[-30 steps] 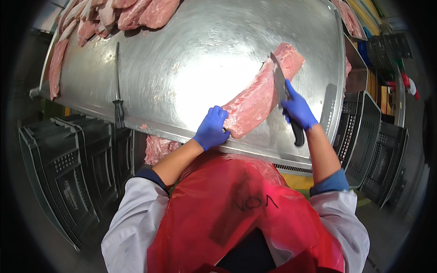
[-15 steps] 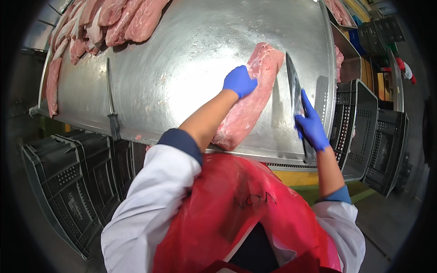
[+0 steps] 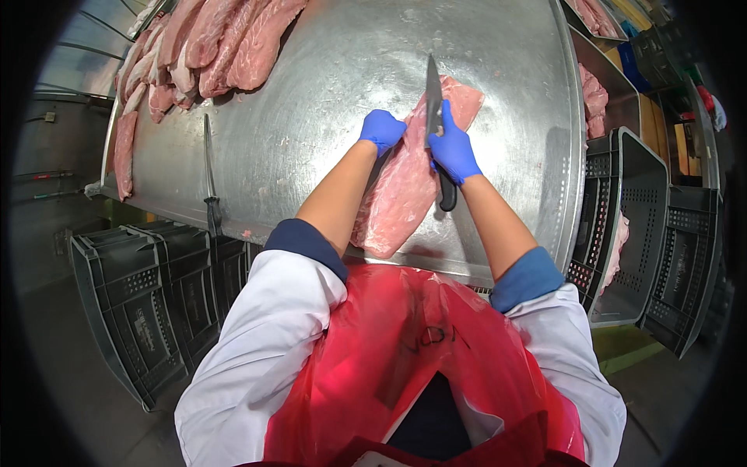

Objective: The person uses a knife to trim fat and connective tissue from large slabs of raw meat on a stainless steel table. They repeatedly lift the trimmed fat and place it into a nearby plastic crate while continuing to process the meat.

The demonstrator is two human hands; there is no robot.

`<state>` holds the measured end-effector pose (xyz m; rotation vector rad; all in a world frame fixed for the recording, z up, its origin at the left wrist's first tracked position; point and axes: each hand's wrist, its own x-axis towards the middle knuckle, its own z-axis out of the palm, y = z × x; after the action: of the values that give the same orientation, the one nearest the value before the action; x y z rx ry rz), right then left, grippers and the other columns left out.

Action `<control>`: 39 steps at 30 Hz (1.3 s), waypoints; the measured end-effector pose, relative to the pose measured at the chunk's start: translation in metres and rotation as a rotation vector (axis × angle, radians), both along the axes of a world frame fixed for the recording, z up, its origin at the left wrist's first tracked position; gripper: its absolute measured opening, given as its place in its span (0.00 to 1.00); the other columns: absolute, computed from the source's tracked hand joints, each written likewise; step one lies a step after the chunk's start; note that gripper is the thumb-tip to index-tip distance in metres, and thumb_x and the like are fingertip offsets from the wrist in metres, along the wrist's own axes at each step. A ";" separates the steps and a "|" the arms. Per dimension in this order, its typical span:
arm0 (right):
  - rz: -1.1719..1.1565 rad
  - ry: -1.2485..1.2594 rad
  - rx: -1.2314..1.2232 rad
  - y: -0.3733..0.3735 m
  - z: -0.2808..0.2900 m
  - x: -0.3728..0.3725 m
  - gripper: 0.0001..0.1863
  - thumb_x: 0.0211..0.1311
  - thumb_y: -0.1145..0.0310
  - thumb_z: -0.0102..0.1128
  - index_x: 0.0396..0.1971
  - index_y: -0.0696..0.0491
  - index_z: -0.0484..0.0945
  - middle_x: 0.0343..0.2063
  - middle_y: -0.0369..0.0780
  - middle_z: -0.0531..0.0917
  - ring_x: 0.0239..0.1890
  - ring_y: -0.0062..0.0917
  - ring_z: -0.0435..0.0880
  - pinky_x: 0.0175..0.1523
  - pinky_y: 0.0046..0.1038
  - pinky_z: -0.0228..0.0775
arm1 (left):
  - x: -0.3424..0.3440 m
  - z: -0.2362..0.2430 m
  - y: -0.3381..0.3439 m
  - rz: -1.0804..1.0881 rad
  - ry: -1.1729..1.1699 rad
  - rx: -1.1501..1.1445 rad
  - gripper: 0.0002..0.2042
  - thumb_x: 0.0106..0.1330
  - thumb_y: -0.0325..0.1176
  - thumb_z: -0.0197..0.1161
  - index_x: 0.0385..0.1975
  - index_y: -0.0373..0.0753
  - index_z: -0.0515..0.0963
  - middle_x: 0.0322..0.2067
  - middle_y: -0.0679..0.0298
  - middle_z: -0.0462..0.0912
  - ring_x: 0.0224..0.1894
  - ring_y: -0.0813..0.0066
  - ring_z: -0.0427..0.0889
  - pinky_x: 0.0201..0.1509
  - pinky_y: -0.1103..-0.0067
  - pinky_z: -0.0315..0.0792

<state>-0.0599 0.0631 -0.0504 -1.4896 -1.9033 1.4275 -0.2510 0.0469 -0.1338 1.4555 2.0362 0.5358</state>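
Observation:
A long slab of raw pink meat (image 3: pixel 397 202) lies slantwise on the steel table in front of me. My left hand (image 3: pixel 381 131), in a blue glove, is closed at the slab's left edge near its far half; the fingertips are partly hidden. In my blue-gloved right hand (image 3: pixel 454 151) is a black-handled knife (image 3: pixel 433 86), gripped with the index finger stretched along the blade. The blade lies over the far part of the meat and points away from me. Whether its edge is cutting in, I cannot tell.
Several meat pieces (image 3: pixel 226 47) are heaped at the table's (image 3: pixel 311 93) far left. A sharpening steel (image 3: pixel 208 167) lies on the left, its handle over the near edge. Black crates (image 3: pixel 140 296) stand at the left, and another crate (image 3: pixel 642 210) borders the table's right side.
My right hand has swung the knife leftward from beside the meat to over it. My left hand has shifted slightly left, to the meat's edge. The view has moved a little.

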 end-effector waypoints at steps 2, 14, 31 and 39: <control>0.091 -0.083 -0.021 0.002 -0.002 -0.007 0.44 0.61 0.73 0.50 0.77 0.54 0.43 0.32 0.57 0.85 0.24 0.39 0.87 0.34 0.37 0.80 | -0.001 -0.003 0.000 -0.040 -0.063 0.014 0.12 0.56 0.36 0.64 0.24 0.31 0.84 0.26 0.45 0.84 0.27 0.59 0.84 0.35 0.67 0.76; 0.463 -0.312 -0.155 -0.034 0.034 0.037 0.40 0.65 0.70 0.47 0.77 0.50 0.47 0.30 0.54 0.84 0.25 0.41 0.84 0.36 0.38 0.78 | 0.002 0.027 -0.023 0.222 -0.493 0.124 0.08 0.59 0.33 0.65 0.26 0.34 0.81 0.21 0.62 0.80 0.25 0.76 0.76 0.31 0.75 0.72; 0.105 0.149 -0.265 -0.034 0.005 -0.008 0.43 0.65 0.72 0.50 0.79 0.44 0.44 0.27 0.48 0.84 0.19 0.30 0.82 0.28 0.33 0.77 | -0.005 0.025 -0.048 0.296 -0.359 -0.117 0.16 0.56 0.41 0.66 0.24 0.29 0.85 0.26 0.49 0.87 0.27 0.62 0.86 0.35 0.71 0.77; 0.515 -0.175 -0.184 -0.061 0.023 0.038 0.41 0.64 0.66 0.53 0.78 0.40 0.52 0.34 0.52 0.86 0.26 0.32 0.86 0.38 0.34 0.80 | 0.001 0.012 -0.068 0.459 -0.353 0.057 0.20 0.64 0.44 0.64 0.27 0.28 0.84 0.24 0.52 0.85 0.28 0.65 0.84 0.36 0.71 0.76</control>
<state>-0.0219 0.0021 -0.0279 -1.2877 -2.4491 1.7750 -0.2501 -0.0210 -0.1217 0.8371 2.0695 0.9685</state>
